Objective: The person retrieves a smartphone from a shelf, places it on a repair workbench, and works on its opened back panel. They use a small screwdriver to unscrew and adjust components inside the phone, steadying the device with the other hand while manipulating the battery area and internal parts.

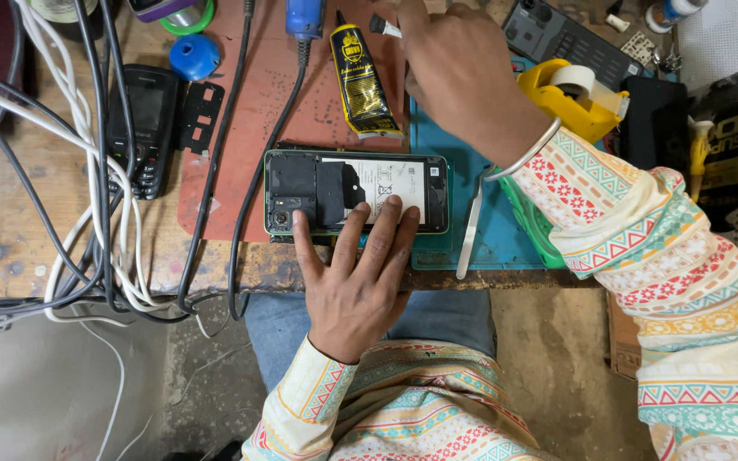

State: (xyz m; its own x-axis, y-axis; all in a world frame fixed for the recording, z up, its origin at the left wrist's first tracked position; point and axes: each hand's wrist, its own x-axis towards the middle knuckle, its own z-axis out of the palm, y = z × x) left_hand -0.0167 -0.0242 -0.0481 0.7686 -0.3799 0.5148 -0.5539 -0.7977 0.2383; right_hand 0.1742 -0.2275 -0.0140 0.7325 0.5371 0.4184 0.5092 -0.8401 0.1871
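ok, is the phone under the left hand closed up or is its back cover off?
Back cover off. The phone lies face down, its black inner parts and white-labelled battery exposed inside the green frame. The left hand presses its near edge.

A white rectangular label [383, 182] with small black markings is seen on the battery inside the opened phone [357, 193] at the middle of the worktop [10, 243]. A yellow and black glue tube [362, 85] with a printed label is laid just above it on the red mat [249, 111]. A dark, unlit screen is shown on the black keypad phone [144, 128] at the left. A black glossy packet [732, 149] with pale lettering is placed at the far right.
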